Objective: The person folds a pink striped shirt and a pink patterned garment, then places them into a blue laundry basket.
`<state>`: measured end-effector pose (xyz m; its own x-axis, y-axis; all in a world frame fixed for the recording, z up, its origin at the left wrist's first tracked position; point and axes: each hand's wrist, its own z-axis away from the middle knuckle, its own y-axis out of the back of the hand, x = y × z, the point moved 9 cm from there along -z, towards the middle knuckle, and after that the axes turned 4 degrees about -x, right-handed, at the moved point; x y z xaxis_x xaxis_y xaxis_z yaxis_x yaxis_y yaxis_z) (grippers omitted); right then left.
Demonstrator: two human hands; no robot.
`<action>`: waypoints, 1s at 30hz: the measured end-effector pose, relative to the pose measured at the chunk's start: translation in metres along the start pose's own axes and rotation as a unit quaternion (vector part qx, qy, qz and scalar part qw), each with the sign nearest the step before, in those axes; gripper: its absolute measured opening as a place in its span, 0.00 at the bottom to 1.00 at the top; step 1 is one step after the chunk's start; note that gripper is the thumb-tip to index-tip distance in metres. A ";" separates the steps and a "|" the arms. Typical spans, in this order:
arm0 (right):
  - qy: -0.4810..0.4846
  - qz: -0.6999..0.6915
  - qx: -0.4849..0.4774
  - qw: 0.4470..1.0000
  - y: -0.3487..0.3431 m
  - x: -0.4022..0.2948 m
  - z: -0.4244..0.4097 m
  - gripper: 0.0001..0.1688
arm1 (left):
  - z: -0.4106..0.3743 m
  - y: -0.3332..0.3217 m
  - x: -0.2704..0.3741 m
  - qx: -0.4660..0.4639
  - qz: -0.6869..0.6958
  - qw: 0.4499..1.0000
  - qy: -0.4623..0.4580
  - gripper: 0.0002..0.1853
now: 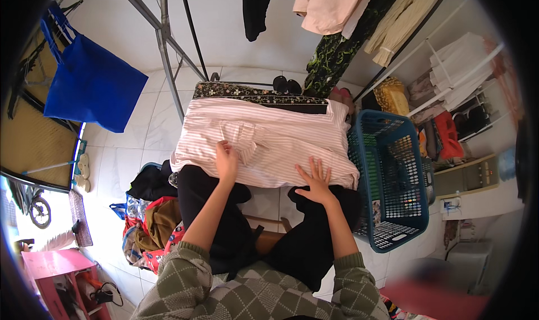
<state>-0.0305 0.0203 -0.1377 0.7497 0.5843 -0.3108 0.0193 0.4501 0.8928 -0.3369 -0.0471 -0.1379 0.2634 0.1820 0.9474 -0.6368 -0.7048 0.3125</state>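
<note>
A pink-and-white striped garment lies spread across a low surface before my knees, with a ruffled cuff or sleeve end folded over its middle. My left hand pinches a bit of the cloth beside that cuff, thumb and fingers together. Spread wide, my right hand rests palm down on the garment's near right part. Under its far edge shows a dark cloth with floral trim. The surface beneath is mostly hidden.
At the right stands a blue plastic laundry basket. A heap of clothes lies on the floor at the left. A blue bag hangs upper left, near a metal rack frame. Clothes hang above, including a pink one.
</note>
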 end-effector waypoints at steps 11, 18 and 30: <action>-0.032 0.042 0.062 0.997 -0.006 -0.006 -0.002 0.56 | 0.017 -0.044 0.032 -0.271 -0.291 0.917 -0.032 0.28; -0.039 0.027 0.054 0.997 0.000 -0.007 -0.003 0.50 | -0.005 -0.012 -0.009 -0.275 -0.213 0.935 0.065 0.22; 0.002 0.039 0.203 0.978 0.019 -0.052 -0.043 0.34 | 0.047 -0.063 0.026 -0.278 -0.471 0.805 -0.231 0.43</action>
<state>-0.0972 0.0277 -0.1184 0.7564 0.6098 -0.2368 0.2237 0.0990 0.9696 -0.2558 -0.0306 -0.1360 0.9786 0.0913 0.1845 -0.1884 0.0356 0.9815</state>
